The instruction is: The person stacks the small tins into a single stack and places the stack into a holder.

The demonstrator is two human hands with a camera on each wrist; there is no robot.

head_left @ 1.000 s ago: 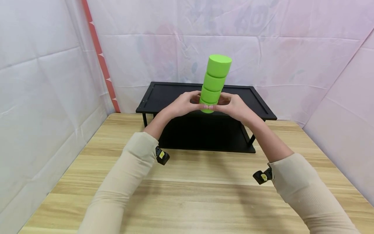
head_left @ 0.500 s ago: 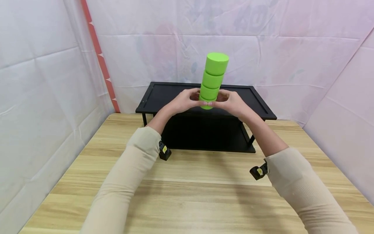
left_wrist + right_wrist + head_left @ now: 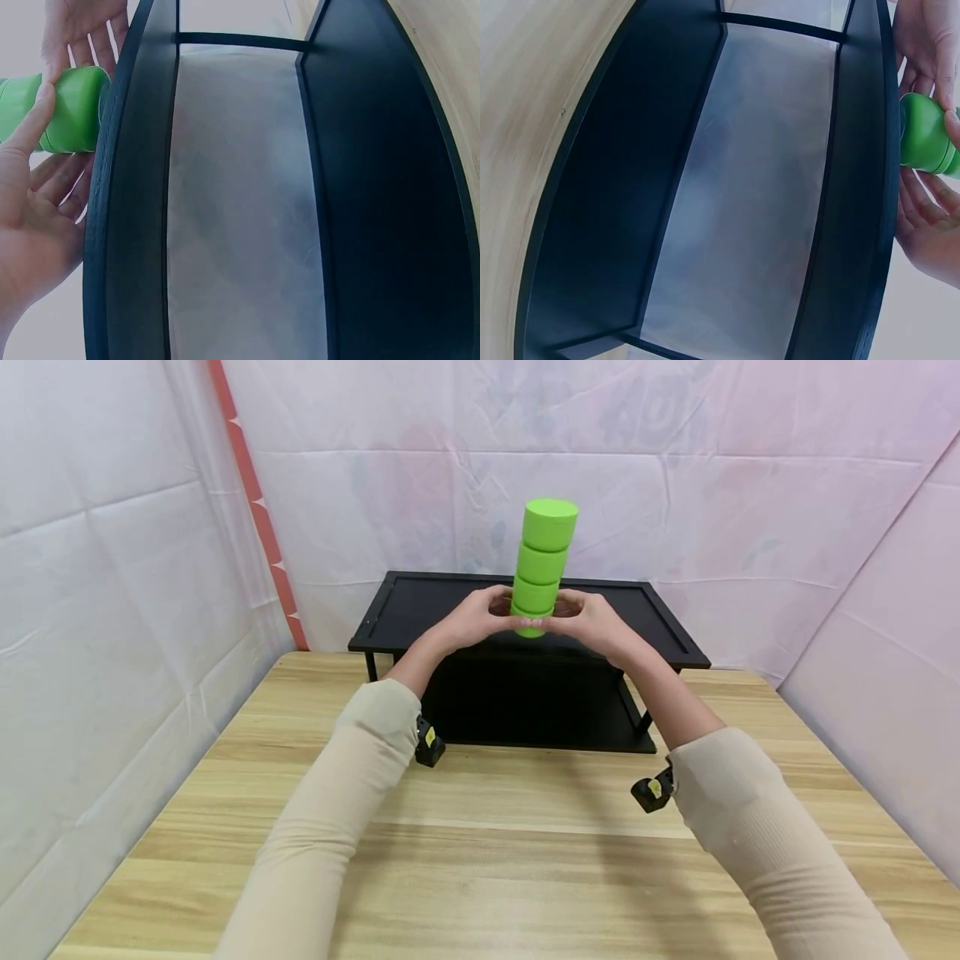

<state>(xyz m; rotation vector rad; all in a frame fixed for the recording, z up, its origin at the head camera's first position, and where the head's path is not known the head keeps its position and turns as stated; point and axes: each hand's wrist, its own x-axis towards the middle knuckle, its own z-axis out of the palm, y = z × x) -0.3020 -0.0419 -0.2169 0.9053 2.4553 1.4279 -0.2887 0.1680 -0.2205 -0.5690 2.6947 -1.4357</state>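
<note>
A tall stack of bright green cylinders (image 3: 542,564), with several sections one on another, leans slightly right over the upper shelf of a black two-tier rack (image 3: 438,597). My left hand (image 3: 472,617) grips its bottom section from the left, and my right hand (image 3: 596,622) holds the same section from the right. The thumbs meet at the front; most of the fingers are hidden behind. In the left wrist view the stack's base (image 3: 79,109) appears close over the shelf's edge. The right wrist view shows the lowest section (image 3: 924,133) between both hands.
Under the upper shelf is the rack's lower black shelf (image 3: 510,710), with thin posts (image 3: 645,720) at the sides. The rack stands at the back of a wooden table (image 3: 480,860). White sheeting (image 3: 337,510) with a red strip (image 3: 258,510) encloses the table.
Both hands and the green stack have shifted slightly left and a little farther over the rack. The stack stands more upright than before. Both forearms have moved forward.
</note>
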